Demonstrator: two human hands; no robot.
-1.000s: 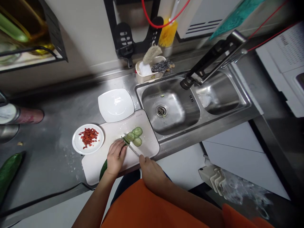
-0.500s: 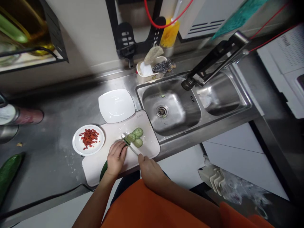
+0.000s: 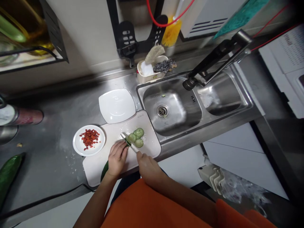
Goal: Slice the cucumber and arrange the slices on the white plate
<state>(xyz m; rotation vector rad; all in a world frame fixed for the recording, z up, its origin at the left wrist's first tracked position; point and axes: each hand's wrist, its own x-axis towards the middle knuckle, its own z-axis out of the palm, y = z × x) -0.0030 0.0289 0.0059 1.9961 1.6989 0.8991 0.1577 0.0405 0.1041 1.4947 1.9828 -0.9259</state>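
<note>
On the white cutting board (image 3: 149, 139), my left hand (image 3: 117, 158) is wrapped over a dark green cucumber (image 3: 104, 171), which shows at both sides of the hand. My right hand (image 3: 148, 167) grips the handle of a small knife (image 3: 130, 144). Its blade lies at the cut end of the cucumber, close to my left fingertips. Several round cucumber slices (image 3: 139, 132) rest just right of the blade. A white plate (image 3: 76, 141) of red dried berries (image 3: 89, 138) sits at the board's left end. Behind the board is a white square bowl (image 3: 117, 105) with nothing in it.
A double steel sink (image 3: 175, 126) with a black faucet (image 3: 209, 63) lies to the right. Behind it stands a holder (image 3: 149, 77) with scrubbers. At the far left are another cucumber (image 3: 9, 171) and a pink can (image 3: 29, 116). A black cord (image 3: 68, 191) runs along the front edge.
My right hand and the knife have shifted slightly left and up, with the blade at the cucumber's end. My left hand keeps its hold. The whole view has moved a little.
</note>
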